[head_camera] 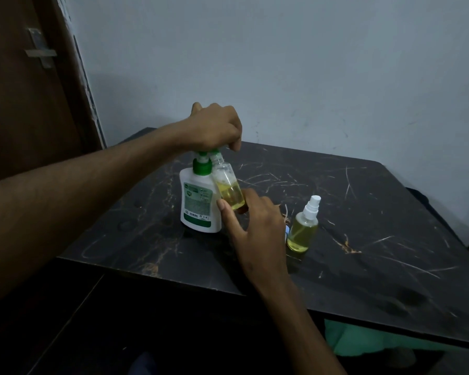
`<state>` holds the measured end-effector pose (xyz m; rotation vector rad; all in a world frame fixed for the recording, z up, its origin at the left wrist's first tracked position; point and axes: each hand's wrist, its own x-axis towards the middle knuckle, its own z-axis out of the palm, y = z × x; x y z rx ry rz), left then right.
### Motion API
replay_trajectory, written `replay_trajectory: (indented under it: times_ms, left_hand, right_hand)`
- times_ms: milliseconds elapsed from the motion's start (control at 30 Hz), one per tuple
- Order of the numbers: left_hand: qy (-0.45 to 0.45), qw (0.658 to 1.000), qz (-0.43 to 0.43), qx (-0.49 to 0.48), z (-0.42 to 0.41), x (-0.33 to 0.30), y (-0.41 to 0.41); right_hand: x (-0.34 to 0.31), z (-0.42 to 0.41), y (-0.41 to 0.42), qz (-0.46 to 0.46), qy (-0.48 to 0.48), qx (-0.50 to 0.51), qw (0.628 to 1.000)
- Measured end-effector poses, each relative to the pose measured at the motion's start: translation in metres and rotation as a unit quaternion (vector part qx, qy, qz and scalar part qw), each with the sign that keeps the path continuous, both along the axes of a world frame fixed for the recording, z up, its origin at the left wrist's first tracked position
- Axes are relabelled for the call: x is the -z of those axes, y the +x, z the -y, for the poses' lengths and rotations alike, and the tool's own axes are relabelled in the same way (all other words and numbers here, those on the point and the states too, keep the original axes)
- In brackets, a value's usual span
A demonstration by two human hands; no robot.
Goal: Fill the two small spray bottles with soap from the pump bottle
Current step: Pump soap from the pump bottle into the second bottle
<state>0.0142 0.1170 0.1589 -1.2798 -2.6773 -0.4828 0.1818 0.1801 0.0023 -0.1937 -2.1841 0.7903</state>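
A white pump bottle (198,204) with a green collar stands on the dark table (363,266). My left hand (214,128) covers and presses its pump head from above. My right hand (252,226) holds a small clear spray bottle (228,185) by its base, tilted with its open neck under the pump spout; it is about half full of yellow soap with foam on top. A second small spray bottle (302,228), capped with a white sprayer and nearly full of yellow soap, stands to the right of my right hand.
A small white and blue object (287,231) lies half hidden behind my right hand. The wall rises behind the table and a brown door (25,104) stands at the left. Green cloth (363,339) shows below the table's front edge.
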Motion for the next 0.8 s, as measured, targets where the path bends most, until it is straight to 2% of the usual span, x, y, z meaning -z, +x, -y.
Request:
replay_trajectory:
  times_ms: [333,800]
  left_hand:
    - [-0.019,1.0,-0.024,-0.002,-0.001,0.0011,0.0014]
    - [0.004,1.0,-0.021,-0.003,-0.0001,0.0024,-0.0005]
  right_hand:
    - [0.0003,0.001,-0.0001,-0.006,-0.007,-0.007,1.0]
    - [0.0018,-0.0002,-0.0015,-0.008,-0.003,-0.002,1.0]
